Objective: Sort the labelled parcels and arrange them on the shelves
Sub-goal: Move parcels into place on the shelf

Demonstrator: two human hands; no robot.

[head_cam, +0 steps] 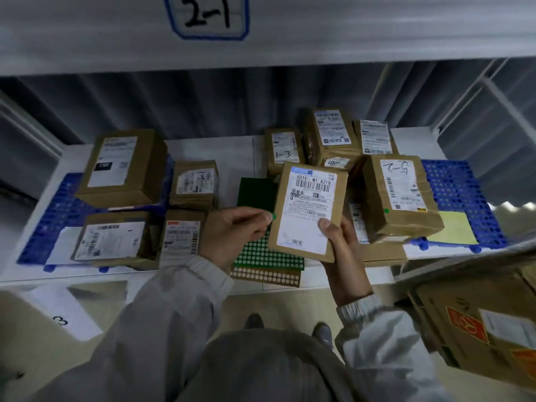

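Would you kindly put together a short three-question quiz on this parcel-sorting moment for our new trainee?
1. True or false: the right hand holds the flat parcel by its lower edge.
2. What do the left hand's fingers pinch at the parcel's label? A) a green dot sticker B) a pen C) tape
3. Fill in: the sign above the shelf reads ____.

Key: 1 true; 2 A; 3 2-1.

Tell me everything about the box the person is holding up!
The held parcel is a flat brown cardboard box with a big white barcode label reading "501E- M1 A21B". It is tilted, in front of the shelf. The right hand grips its lower right corner, and the left hand pinches a green dot sticker at its left edge.
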